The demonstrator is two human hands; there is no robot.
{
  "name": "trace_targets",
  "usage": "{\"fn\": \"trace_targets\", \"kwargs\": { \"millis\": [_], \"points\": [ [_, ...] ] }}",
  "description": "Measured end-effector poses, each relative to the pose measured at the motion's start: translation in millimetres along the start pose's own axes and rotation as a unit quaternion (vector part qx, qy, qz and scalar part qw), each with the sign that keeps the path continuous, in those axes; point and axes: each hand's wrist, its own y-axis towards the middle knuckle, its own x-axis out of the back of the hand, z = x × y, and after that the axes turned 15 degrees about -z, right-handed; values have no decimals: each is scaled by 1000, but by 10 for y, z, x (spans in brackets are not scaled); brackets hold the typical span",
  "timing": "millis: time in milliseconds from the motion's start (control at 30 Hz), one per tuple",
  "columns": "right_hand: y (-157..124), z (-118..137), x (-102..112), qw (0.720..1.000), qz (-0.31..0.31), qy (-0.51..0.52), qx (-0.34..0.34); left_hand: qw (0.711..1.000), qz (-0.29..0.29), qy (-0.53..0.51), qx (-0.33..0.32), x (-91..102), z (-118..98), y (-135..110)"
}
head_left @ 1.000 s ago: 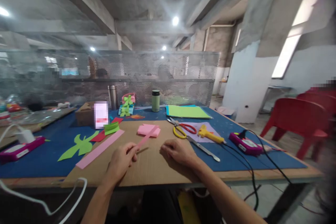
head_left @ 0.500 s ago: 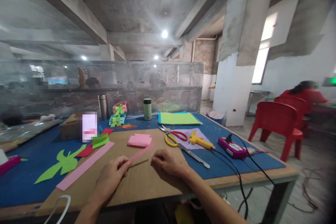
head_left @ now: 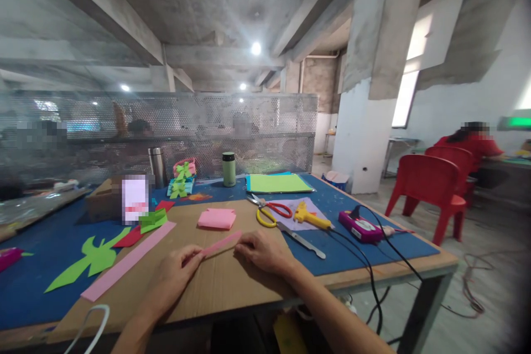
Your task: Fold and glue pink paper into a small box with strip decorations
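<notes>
Narrow pink strip (head_left: 219, 245): lowered at its free end since half a second ago; that end then slanted up past the right hand (head_left: 263, 253), and now it meets the fingertips there. Held above the cardboard sheet (head_left: 224, 290), between both hands.
Left hand (head_left: 179, 270): thumb and fingers closed in a pinch on the strip's near end.
Right hand: fingers curled, side of the palm low over the cardboard; from where I stand I cannot tell whether it grips the strip's end or merely touches it.
Folded pink paper (head_left: 217, 219): on the cardboard, just beyond the strip.
Wide pink strip (head_left: 129, 261): laid aslant along the cardboard's left side.
Green cut-out (head_left: 94, 257): flat on the blue tabletop (head_left: 344, 259), left of the wide strip.
Red paper (head_left: 128, 238): between cut-out and wide strip.
Scissors (head_left: 263, 205): blades parted, beyond the right hand.
Silver blade (head_left: 305, 243): on the tabletop, right of that hand.
Yellow glue gun (head_left: 312, 218): lying across lilac paper (head_left: 291, 224), cord trailing right.
Green sheets (head_left: 277, 183): stacked toward the far edge.
Green tumbler (head_left: 229, 170): upright, left of the sheets.
</notes>
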Motion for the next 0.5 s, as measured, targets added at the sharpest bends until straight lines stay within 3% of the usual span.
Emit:
{"fn": "trace_targets", "kwargs": {
  "millis": [500],
  "points": [
    [-1,23,11,1000,11,-6,-23,1000,-29,10,-3,37,-69,-35]
  ]
}}
